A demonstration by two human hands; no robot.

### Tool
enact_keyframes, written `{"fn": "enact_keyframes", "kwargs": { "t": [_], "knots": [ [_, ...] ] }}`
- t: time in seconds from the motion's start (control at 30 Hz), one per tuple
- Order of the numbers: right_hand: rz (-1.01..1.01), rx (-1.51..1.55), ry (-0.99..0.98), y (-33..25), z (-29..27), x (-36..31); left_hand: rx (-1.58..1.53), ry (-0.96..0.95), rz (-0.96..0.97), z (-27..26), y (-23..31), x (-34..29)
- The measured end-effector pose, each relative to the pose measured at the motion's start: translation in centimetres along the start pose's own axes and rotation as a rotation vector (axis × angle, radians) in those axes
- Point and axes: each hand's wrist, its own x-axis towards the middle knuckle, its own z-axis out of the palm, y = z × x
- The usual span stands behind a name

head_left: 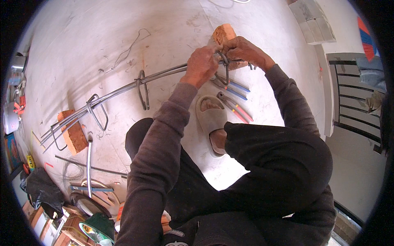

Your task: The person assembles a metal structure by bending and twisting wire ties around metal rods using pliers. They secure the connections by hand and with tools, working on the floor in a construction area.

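Observation:
A bundle of long thin steel bars runs from lower left to upper centre, with several bent steel stirrups around it. At its right end, my left hand is closed over the bars beside the last stirrup. My right hand is closed from the other side, fingers pinched at that stirrup's upper corner. What the fingertips hold is too small or hidden to make out. One orange brick lies behind my hands, partly covered by them; another brick lies under the bars' left end.
Blue-handled pincers and red-handled pliers lie near my sandalled foot. Loose wire is on the floor behind the bars. Grey blocks stand far right; a metal tube and clutter lie lower left.

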Motion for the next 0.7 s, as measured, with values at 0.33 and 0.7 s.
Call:
{"fn": "enact_keyframes", "kwargs": {
  "t": [0.33, 0.7],
  "knots": [
    [-0.082, -0.045, 0.023, 1.6, -0.7, 0.1, -0.078, -0.032, -0.04, -0.8, 0.7, 0.1],
    [-0.064, -0.593, 0.389, -4.2, 2.6, -4.6, -0.136, -0.014, -0.129, -1.9, 1.8, 0.6]
  ]
}}
